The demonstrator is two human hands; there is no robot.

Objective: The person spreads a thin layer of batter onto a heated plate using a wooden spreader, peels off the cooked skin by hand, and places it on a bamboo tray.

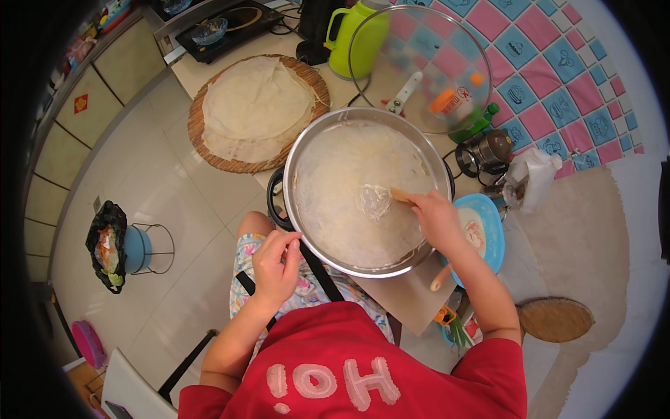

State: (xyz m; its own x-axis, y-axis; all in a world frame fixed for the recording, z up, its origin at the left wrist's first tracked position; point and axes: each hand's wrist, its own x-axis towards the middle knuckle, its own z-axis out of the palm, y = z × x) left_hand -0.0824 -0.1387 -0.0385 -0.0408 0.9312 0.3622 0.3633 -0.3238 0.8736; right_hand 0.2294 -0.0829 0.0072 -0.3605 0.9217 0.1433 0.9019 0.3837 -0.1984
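A wide metal pan (366,272) with black side handles stands before me, a thin pale layer of batter (345,209) spread over its bottom. My right hand (439,217) holds a small wooden scraper (400,195) over the pan, close to a wetter patch right of the middle. My left hand (278,264) is by the pan's near left rim, thumb and fingers drawn together, with nothing seen in it. Behind the pan to the left, thin round flatbreads (256,107) lie stacked on a round woven mat (196,131).
A blue basin (497,235) with batter stands right of the pan, near a wooden handle (440,277). A glass lid (489,78) leans behind, beside a green jug (348,50). An induction cooker (230,31) is at the back left. A lined bin (137,249) stands on the floor.
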